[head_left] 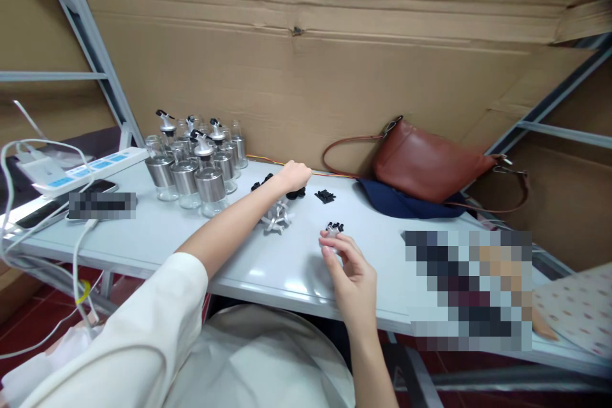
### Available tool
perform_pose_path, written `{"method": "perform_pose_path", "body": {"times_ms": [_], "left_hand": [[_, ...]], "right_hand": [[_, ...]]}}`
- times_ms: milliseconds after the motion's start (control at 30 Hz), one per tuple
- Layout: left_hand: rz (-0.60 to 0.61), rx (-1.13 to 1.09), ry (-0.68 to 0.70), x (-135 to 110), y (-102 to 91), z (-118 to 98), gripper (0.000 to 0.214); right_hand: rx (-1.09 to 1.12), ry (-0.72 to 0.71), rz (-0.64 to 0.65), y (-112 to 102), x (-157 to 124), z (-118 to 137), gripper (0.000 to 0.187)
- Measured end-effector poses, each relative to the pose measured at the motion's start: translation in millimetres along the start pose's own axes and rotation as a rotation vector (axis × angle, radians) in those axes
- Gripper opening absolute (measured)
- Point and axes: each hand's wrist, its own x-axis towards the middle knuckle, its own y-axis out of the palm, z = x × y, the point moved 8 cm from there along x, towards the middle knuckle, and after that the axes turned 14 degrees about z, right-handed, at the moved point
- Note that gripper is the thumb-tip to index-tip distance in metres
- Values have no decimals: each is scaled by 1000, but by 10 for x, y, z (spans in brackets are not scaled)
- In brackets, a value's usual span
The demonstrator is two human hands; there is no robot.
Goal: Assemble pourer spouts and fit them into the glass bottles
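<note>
My left hand (295, 177) reaches out over the table, fingers curled closed and pointing down at a pile of small black parts (297, 194). Whatever its fingertips grip is hidden. Beside that forearm lies a heap of silver pourer spouts (277, 217). Nearer to me, my right hand (352, 268) is curled with thumb and fingertips drawn together; I cannot make out what is between them. Just behind those fingertips sit small silver pieces with black tips (335, 227), partly covered by the hand. Another cluster of flat black parts (326, 196) lies between the hands, farther back.
Several glass bottles with steel sleeves (210, 183), some topped with pourers, stand at the left. A power strip (90, 169) and white cables lie beyond them. At the right, a brown leather bag (425, 162) rests on dark blue cloth (396, 199). Cardboard (306, 89) walls the back.
</note>
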Motion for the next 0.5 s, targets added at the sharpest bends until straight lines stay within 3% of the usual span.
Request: {"method": "perform_pose_path", "body": {"times_ms": [100, 200, 267, 367, 433, 500], "left_hand": [[-16, -15, 15, -81, -81, -33, 20], [-68, -37, 43, -341, -265, -120, 25], [-134, -93, 77, -649, -405, -236, 25], [-386, -466, 200, -1291, -566, -433, 18], [-481, -656, 216, -1652, -457, -542, 17], [-517, -827, 220, -1861, -219, -643, 15]], "right_hand": [[7, 5, -18, -13, -10, 1, 13], [36, 21, -132, -99, -34, -16, 14], [60, 47, -226, -166, -56, -37, 17], [109, 81, -279, -196, -66, -54, 22], [144, 82, -269, -183, -66, -54, 23], [182, 75, -237, -156, -70, -63, 24]]}}
